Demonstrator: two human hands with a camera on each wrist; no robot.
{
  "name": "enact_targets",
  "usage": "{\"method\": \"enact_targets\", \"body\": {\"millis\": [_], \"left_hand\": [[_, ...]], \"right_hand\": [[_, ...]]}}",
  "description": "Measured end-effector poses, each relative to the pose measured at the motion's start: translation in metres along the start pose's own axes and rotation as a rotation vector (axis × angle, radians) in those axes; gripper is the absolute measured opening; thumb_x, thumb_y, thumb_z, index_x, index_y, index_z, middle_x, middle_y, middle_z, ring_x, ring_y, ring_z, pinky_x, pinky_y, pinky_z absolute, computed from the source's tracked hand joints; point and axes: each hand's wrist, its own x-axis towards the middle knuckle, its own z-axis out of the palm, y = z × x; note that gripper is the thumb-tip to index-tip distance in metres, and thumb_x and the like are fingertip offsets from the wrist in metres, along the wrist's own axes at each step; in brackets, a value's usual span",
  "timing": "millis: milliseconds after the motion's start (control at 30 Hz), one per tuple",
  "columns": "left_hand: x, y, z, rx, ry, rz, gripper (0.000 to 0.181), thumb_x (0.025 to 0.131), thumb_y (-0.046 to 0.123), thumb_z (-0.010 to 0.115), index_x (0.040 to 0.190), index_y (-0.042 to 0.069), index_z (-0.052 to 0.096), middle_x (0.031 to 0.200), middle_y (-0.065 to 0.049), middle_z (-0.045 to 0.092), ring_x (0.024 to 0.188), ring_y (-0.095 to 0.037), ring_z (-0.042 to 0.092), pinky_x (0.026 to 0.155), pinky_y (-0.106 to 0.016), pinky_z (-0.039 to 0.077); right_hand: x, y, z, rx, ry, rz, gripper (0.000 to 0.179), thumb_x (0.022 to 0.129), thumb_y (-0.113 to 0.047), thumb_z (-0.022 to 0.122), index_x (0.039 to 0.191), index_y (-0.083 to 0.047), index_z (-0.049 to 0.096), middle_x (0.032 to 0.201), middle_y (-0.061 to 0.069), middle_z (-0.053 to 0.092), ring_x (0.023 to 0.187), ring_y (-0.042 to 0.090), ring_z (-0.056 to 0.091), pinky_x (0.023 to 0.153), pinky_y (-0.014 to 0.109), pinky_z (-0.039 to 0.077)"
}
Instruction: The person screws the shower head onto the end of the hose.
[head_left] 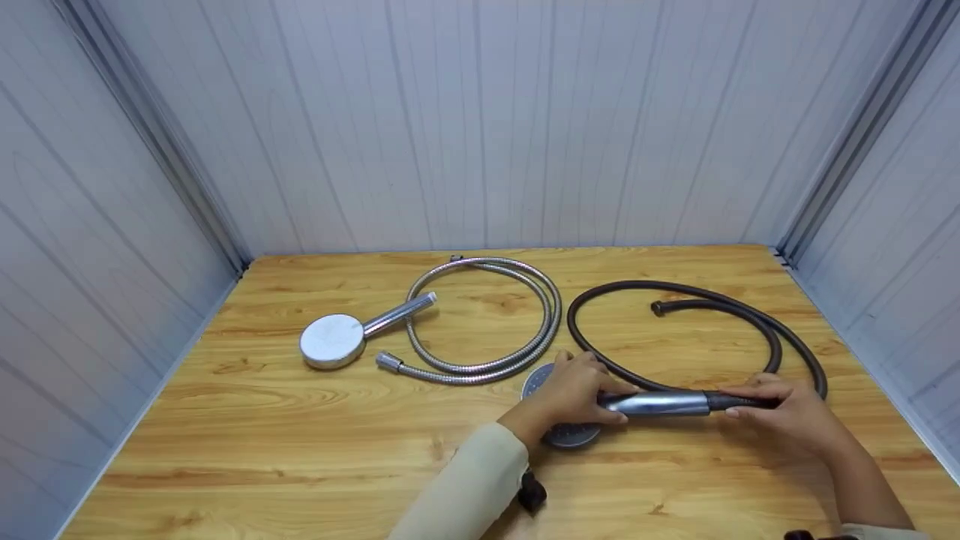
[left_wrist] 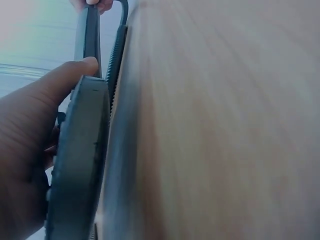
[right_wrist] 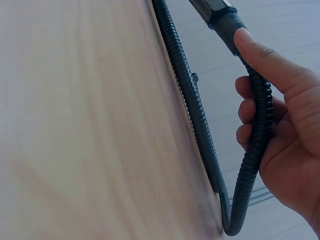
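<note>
My left hand (head_left: 574, 390) grips a black-and-chrome shower head (head_left: 660, 403) near the neck, its handle pointing right. In the left wrist view the round head (left_wrist: 77, 160) stands edge-on, close over the table. At the handle's lower end, my right hand (head_left: 787, 412) holds the black shower hose (head_left: 630, 284) by its end. The right wrist view shows the thumb on the dark hose connector (right_wrist: 230, 32), which meets the handle, and the other fingers curled round the ribbed hose. From there the hose loops behind both hands, its free end fitting (head_left: 658, 307) lying on the table.
To the left lies a chrome shower head with a white face (head_left: 332, 341), its handle crossing a coiled silver metal hose (head_left: 480, 369). Pale panelled walls (head_left: 510, 127) enclose the wooden table (head_left: 300, 465) at the back and sides.
</note>
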Motion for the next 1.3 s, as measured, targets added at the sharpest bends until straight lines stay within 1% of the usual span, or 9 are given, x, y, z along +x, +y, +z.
{"method": "enact_targets", "body": {"millis": [233,333,433,600,767,967,1133,1233,1300], "left_hand": [[0.004,0.001,0.004,-0.020,-0.014,-0.008,0.048,0.082,0.055,0.072,0.127,0.042,0.063,0.116,0.021,0.065,0.093,-0.007,0.046,0.076,-0.032,0.024],[0.007,0.003,0.005,-0.022,-0.031,-0.022,0.047,0.082,0.056,0.072,0.127,0.043,0.062,0.114,0.021,0.066,0.095,-0.006,0.047,0.081,-0.035,0.027],[0.011,0.006,0.007,-0.017,-0.052,-0.030,0.046,0.082,0.056,0.071,0.126,0.045,0.062,0.114,0.021,0.065,0.099,-0.005,0.047,0.090,-0.040,0.030],[0.016,0.012,0.009,0.006,-0.082,-0.026,0.046,0.083,0.057,0.070,0.126,0.046,0.061,0.112,0.019,0.065,0.100,-0.006,0.047,0.101,-0.050,0.031],[0.019,0.018,0.009,0.076,-0.098,-0.017,0.045,0.084,0.060,0.066,0.127,0.047,0.060,0.112,0.018,0.065,0.101,-0.006,0.048,0.102,-0.050,0.031],[0.021,0.023,0.007,0.157,-0.118,0.028,0.046,0.088,0.062,0.058,0.130,0.044,0.060,0.120,0.017,0.064,0.115,-0.007,0.053,0.105,-0.052,0.030],[0.018,0.023,0.003,0.166,-0.118,0.023,0.050,0.089,0.063,0.056,0.134,0.040,0.058,0.125,0.016,0.063,0.118,-0.008,0.053,0.105,-0.051,0.031],[0.016,0.023,0.000,0.162,-0.117,0.014,0.054,0.088,0.063,0.058,0.136,0.039,0.057,0.123,0.013,0.063,0.116,-0.009,0.053,0.102,-0.046,0.034],[0.015,0.023,-0.003,0.161,-0.104,0.018,0.055,0.087,0.063,0.059,0.136,0.037,0.057,0.122,0.012,0.063,0.113,-0.009,0.054,0.097,-0.041,0.037]], "right_hand": [[0.001,0.005,-0.002,-0.006,-0.024,0.054,0.032,0.078,-0.011,0.081,0.109,-0.003,0.075,0.092,0.001,0.066,0.081,0.008,0.053,0.066,0.021,0.044],[0.001,0.007,-0.005,-0.038,-0.045,0.085,0.033,0.079,-0.016,0.081,0.109,-0.004,0.075,0.095,0.002,0.067,0.085,0.007,0.055,0.069,0.021,0.045],[0.000,0.007,-0.009,-0.090,-0.072,0.147,0.034,0.080,-0.023,0.081,0.109,-0.006,0.075,0.097,0.004,0.068,0.085,0.006,0.055,0.069,0.021,0.045],[0.001,0.006,-0.015,-0.195,-0.158,0.230,0.039,0.081,-0.035,0.080,0.110,-0.009,0.076,0.101,0.007,0.066,0.083,0.012,0.055,0.067,0.024,0.045],[0.002,0.006,-0.017,-0.241,-0.217,0.224,0.039,0.081,-0.036,0.079,0.109,-0.010,0.075,0.099,0.004,0.065,0.080,0.011,0.054,0.064,0.026,0.045],[0.003,0.004,-0.017,-0.267,-0.235,0.172,0.033,0.080,-0.030,0.080,0.105,-0.009,0.076,0.097,0.002,0.066,0.076,0.008,0.051,0.062,0.026,0.044],[0.007,-0.001,-0.016,-0.273,-0.236,0.159,0.032,0.080,-0.027,0.081,0.105,-0.008,0.075,0.097,0.002,0.065,0.082,0.007,0.056,0.068,0.025,0.048],[0.011,-0.006,-0.015,-0.284,-0.248,0.150,0.034,0.079,-0.028,0.081,0.105,-0.006,0.075,0.097,0.002,0.065,0.085,0.012,0.059,0.071,0.028,0.051],[0.013,-0.010,-0.015,-0.287,-0.254,0.147,0.036,0.079,-0.028,0.081,0.106,-0.005,0.074,0.098,0.003,0.065,0.087,0.016,0.059,0.075,0.034,0.052]]}}
